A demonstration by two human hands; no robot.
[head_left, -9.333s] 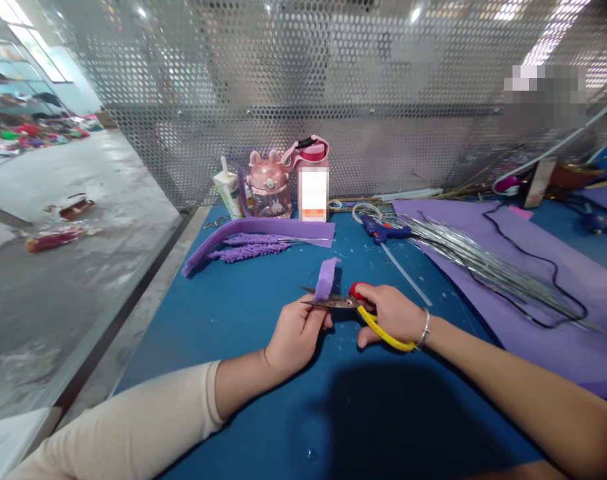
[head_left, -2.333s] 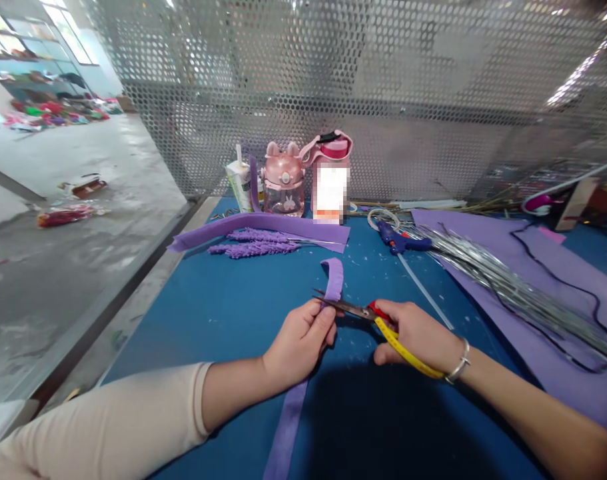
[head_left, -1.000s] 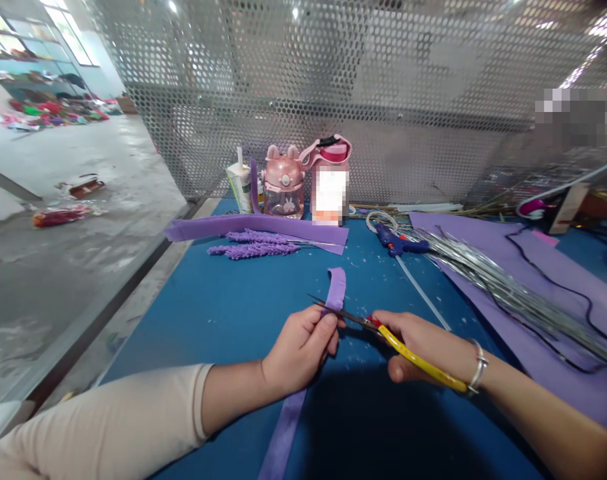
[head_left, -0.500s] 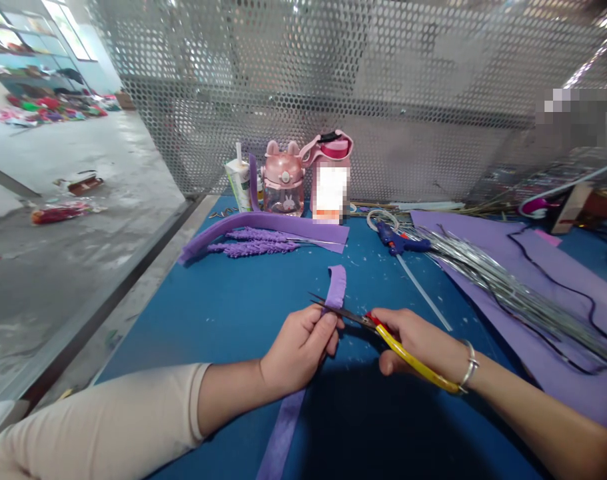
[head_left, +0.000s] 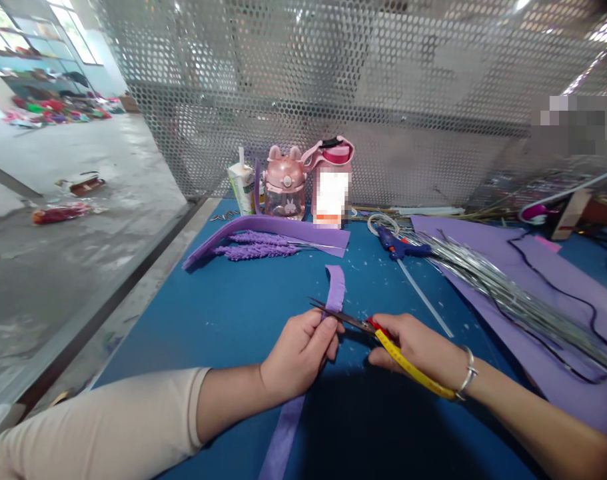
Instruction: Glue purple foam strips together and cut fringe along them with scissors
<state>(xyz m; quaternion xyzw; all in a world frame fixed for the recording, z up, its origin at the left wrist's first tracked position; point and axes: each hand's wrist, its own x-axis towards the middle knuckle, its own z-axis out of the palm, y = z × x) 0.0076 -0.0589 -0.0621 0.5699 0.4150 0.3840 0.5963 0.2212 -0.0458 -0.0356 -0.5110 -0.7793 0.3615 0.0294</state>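
Observation:
Pinched in my left hand (head_left: 300, 353) is a long purple strip (head_left: 336, 288); a short piece curls up beyond the fingers and a longer tail hangs down toward the table's front. My right hand (head_left: 413, 347) grips scissors (head_left: 350, 320) with red handles partly covered by the fingers. Their dark blades lie across the strip just above my left thumb, tips pointing left. A yellow tape (head_left: 413, 372), marked like a measuring tape, runs from the scissor handles to the bracelet on my right wrist. Fine nicks show along the strip's right edge.
Purple flower sprigs (head_left: 258, 248) lie beside a wide purple band (head_left: 303, 230). Behind stand a pink cup (head_left: 285, 183), a pink bottle and a drink carton (head_left: 243, 190). A blue glue gun (head_left: 400, 247), silvery wires (head_left: 503, 293) and purple sheets (head_left: 578, 307) lie right.
The scissor blades have closed somewhat across the strip, and my right thumb has drawn in toward the handles. My left hand stays nearly in place. The camera view has shifted slightly.

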